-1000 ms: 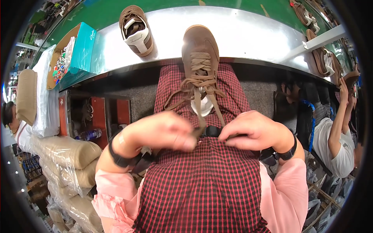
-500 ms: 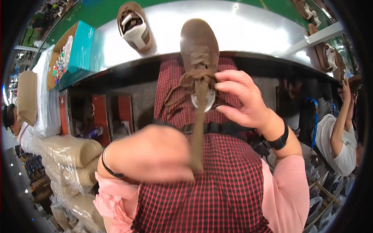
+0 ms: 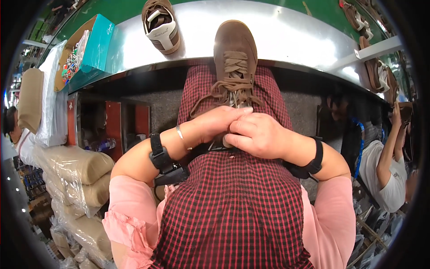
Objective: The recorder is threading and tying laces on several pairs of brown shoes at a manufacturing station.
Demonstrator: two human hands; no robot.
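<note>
A brown lace-up sneaker (image 3: 235,49) points away from me, its toe over the metal bench edge and its heel end toward my lap. Loose lace loops hang at its left side. My left hand (image 3: 219,120) is closed over the shoe's opening, its fingertips meeting my other hand; what they pinch is hidden. My right hand (image 3: 260,134) is curled around the heel end, thumb low beside it. Together the hands cover most of the collar and heel. A second brown and white sneaker (image 3: 163,33) stands on the bench at the far left, heel toward me.
The shiny metal bench (image 3: 286,40) runs across in front. At its left end sits a teal box (image 3: 96,47) of small colourful pieces. Plastic-wrapped tan rolls (image 3: 80,168) are stacked at my left. More shoes (image 3: 378,71) and another person (image 3: 387,166) are on the right.
My left hand has moved from near my waist up to the shoe opening. The brown strip stretched toward me is no longer seen. My right hand has shifted down and left.
</note>
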